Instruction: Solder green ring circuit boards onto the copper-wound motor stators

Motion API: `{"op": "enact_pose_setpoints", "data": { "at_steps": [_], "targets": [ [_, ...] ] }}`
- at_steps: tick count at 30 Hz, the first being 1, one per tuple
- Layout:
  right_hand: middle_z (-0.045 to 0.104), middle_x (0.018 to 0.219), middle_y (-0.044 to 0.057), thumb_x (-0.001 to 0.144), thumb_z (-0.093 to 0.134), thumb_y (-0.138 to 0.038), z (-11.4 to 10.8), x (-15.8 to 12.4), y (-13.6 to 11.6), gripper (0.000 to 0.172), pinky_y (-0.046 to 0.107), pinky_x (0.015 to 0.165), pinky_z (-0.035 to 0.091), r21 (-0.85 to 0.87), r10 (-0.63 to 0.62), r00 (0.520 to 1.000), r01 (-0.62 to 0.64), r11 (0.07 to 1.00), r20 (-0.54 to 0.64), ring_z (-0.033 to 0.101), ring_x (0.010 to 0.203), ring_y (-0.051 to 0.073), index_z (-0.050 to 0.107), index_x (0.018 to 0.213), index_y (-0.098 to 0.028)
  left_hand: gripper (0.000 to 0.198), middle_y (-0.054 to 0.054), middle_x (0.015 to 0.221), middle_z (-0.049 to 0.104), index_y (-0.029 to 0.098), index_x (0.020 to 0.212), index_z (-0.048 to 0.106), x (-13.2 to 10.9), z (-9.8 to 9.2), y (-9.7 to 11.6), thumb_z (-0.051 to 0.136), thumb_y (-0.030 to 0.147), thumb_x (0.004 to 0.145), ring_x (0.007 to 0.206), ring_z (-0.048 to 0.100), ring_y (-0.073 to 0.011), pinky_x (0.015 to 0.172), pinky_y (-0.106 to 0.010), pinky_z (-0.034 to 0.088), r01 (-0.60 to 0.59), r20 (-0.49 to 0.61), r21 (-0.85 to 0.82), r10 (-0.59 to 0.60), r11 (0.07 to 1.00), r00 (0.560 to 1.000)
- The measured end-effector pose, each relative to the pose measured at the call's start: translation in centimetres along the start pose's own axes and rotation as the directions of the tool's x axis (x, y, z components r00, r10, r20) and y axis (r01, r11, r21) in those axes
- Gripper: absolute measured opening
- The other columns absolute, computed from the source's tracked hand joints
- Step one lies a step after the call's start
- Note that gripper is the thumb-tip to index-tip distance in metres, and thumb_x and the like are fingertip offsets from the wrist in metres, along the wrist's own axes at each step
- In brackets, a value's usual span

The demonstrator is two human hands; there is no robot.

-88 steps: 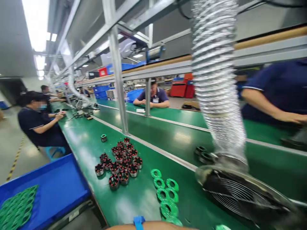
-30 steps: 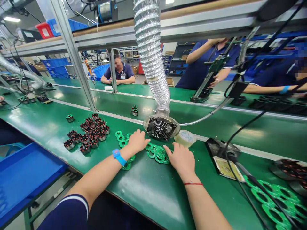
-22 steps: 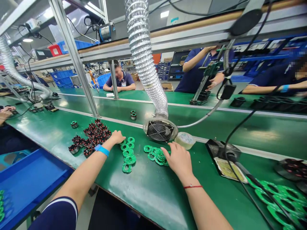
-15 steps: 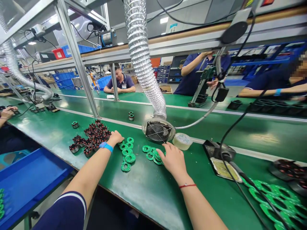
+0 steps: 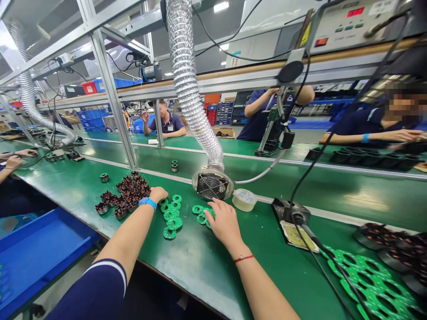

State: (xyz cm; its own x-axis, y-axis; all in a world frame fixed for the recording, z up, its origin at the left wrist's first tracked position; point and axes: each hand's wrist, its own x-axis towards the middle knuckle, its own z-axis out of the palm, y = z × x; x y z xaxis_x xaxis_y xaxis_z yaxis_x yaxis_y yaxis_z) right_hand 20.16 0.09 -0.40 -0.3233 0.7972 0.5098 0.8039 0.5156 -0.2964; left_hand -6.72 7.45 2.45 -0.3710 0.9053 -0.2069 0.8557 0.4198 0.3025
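My left hand (image 5: 158,194), a blue band on its wrist, is closed with fingers curled down at the far end of a row of green ring-shaped circuit boards (image 5: 172,214). What its fingertips hold, if anything, is hidden. Just left of it lies a cluster of motor stators (image 5: 131,191) with dark windings. My right hand (image 5: 224,222), with a red string on the wrist, hovers over or rests on a second, smaller group of green ring boards (image 5: 198,209). Its fingers are stretched and the thumb stands apart. The hand covers part of that group.
A fume extractor fan (image 5: 213,186) on a silver duct stands behind my right hand, beside a tape roll (image 5: 244,200). To the right are a soldering iron stand (image 5: 293,213), its cable and more green boards (image 5: 370,278). A blue tray (image 5: 46,253) sits lower left. Co-workers sit opposite.
The view has shifted, so most things appear slightly further left. My right hand now covers more of the smaller board group. My left hand stays by the far end of the row.
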Motion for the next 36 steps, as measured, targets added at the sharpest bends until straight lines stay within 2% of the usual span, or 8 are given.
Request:
{"op": "enact_pose_setpoints", "data": {
  "at_steps": [10, 15, 21, 25, 28, 33, 35, 36],
  "targets": [
    [0.061, 0.124, 0.013, 0.092, 0.048, -0.035, 1.0, -0.8, -2.2, 0.04, 0.035, 0.093, 0.047, 0.316, -0.047, 0.989, -0.001, 0.949, 0.142, 0.059, 0.111, 0.02, 0.048, 0.126, -0.015, 0.031, -0.007, 0.102, 0.063, 0.012, 0.11, 0.057, -3.0, -3.3, -1.2, 0.053, 0.036, 0.091, 0.085, 0.062, -0.0166, 0.076, -0.035, 0.053, 0.008, -0.023, -0.162, -0.012, 0.987, 1.0],
    [0.054, 0.131, 0.014, 0.083, 0.057, -0.035, 1.6, -1.6, -4.1, 0.058, 0.041, 0.095, 0.045, 0.665, 0.009, 0.957, -0.208, 0.717, 0.29, 0.059, 0.111, 0.022, 0.035, 0.135, -0.019, 0.019, -0.006, 0.089, 0.066, 0.014, 0.091, 0.057, -4.3, -3.0, -0.5, 0.049, 0.03, 0.085, 0.072, 0.062, -0.0153, 0.059, -0.023, 0.046, -0.109, -0.072, -0.347, 0.09, 0.931, 0.993],
    [0.06, 0.067, -0.001, 0.086, 0.046, -0.046, 0.7, -0.6, -3.7, 0.036, 0.034, 0.066, 0.048, 0.783, 0.234, 0.912, -0.41, 0.468, 0.338, 0.061, 0.065, 0.018, 0.046, 0.11, -0.019, 0.018, 0.0, 0.074, 0.057, 0.018, 0.083, 0.048, -4.8, -0.6, 1.7, 0.046, 0.035, 0.083, 0.054, 0.051, -0.0105, 0.048, -0.021, 0.04, -0.144, -0.039, -0.586, 0.15, 0.797, 0.988],
    [0.054, 0.058, -0.005, 0.081, 0.052, -0.054, -1.9, 0.6, -0.4, 0.037, 0.027, 0.054, 0.045, 0.819, 0.257, 0.899, -0.432, 0.377, 0.355, 0.055, 0.053, 0.014, 0.047, 0.096, -0.02, 0.033, 0.003, 0.065, 0.048, 0.019, 0.074, 0.043, -5.3, -0.7, 1.6, 0.045, 0.051, 0.083, 0.051, 0.047, -0.0089, 0.047, -0.02, 0.039, -0.201, 0.064, -0.692, 0.336, 0.694, 0.94],
    [0.053, 0.057, -0.007, 0.075, 0.061, -0.056, -4.2, 0.8, 1.6, 0.041, 0.023, 0.047, 0.041, 0.836, 0.168, 0.881, -0.472, 0.278, 0.442, 0.054, 0.048, 0.01, 0.049, 0.09, -0.02, 0.052, -0.001, 0.068, 0.054, 0.017, 0.075, 0.05, -5.8, -1.1, 1.1, 0.053, 0.069, 0.071, 0.058, 0.054, -0.0125, 0.051, -0.023, 0.044, -0.177, 0.255, -0.755, 0.531, 0.632, 0.808],
    [0.052, 0.053, -0.01, 0.07, 0.069, -0.053, -6.5, 0.2, 1.7, 0.041, 0.019, 0.045, 0.04, 0.748, -0.081, 0.757, -0.613, 0.254, 0.648, 0.051, 0.043, 0.007, 0.052, 0.087, -0.019, 0.077, -0.009, 0.091, 0.065, 0.014, 0.104, 0.058, -8.2, 1.4, 2.4, 0.065, 0.075, 0.056, 0.075, 0.063, -0.0196, 0.061, -0.027, 0.045, 0.223, 0.622, -0.779, 0.767, 0.586, 0.155],
    [0.054, 0.053, -0.009, 0.07, 0.069, -0.051, -6.9, 0.2, 1.4, 0.039, 0.019, 0.043, 0.04, 0.702, -0.139, 0.697, -0.65, 0.292, 0.703, 0.048, 0.04, 0.006, 0.054, 0.086, -0.019, 0.079, -0.01, 0.082, 0.067, 0.011, 0.104, 0.061, -9.8, 3.3, 3.3, 0.072, 0.07, 0.053, 0.067, 0.063, -0.0196, 0.062, -0.03, 0.044, 0.231, 0.678, -0.708, 0.734, 0.667, -0.041],
    [0.054, 0.054, -0.009, 0.07, 0.069, -0.05, -7.0, 0.2, 1.4, 0.038, 0.019, 0.043, 0.039, 0.684, -0.154, 0.675, -0.66, 0.31, 0.721, 0.046, 0.039, 0.006, 0.056, 0.087, -0.019, 0.075, -0.008, 0.076, 0.067, 0.011, 0.102, 0.061, -10.6, 4.2, 3.6, 0.074, 0.065, 0.053, 0.062, 0.061, -0.0185, 0.06, -0.029, 0.043, 0.243, 0.687, -0.693, 0.724, 0.678, -0.063]
  ]
}}
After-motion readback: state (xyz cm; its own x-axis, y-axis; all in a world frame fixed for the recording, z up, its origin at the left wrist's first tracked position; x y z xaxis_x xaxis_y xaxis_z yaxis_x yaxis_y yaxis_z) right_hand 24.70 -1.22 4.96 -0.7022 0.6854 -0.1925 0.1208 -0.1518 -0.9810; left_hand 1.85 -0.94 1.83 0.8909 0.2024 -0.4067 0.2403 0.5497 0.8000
